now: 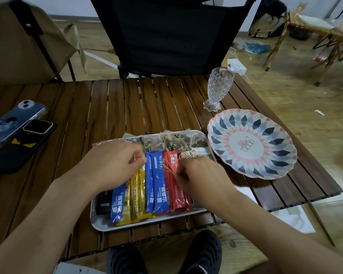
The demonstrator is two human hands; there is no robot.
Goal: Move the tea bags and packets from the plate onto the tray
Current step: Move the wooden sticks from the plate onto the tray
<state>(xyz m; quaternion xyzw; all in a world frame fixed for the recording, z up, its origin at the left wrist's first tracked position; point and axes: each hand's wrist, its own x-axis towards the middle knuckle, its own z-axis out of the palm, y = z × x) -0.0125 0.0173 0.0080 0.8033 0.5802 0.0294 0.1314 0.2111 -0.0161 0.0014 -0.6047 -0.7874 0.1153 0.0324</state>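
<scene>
Two phones [22, 131] lie on the slatted table [107, 105] at nine o'clock of the tray [107, 224], well apart from it. The tray sits at the table's six o'clock edge and holds all the task's goods. The packets [156, 184] lie side by side across it, black, blue, yellow, blue, then red. The tea bags [166, 141] are ranged along its twelve o'clock rim. The left hand [111, 163] rests over the tray's ten o'clock part with its fingers curled and thumb and forefinger drawn together above the yellow packets; whether they grip anything cannot be told. The right hand [200, 177] lies over the tray's three o'clock side, fingers curled, its fingertips pinching the golden strings [188, 155] that loop over the red packets. At two o'clock of the tray, just beside its corner, stands the plate [251, 143], its patterned face showing whole. A cut glass [219, 88] stands upright at eleven o'clock of the plate. Black shoes [164, 254] show below the table at six o'clock.
</scene>
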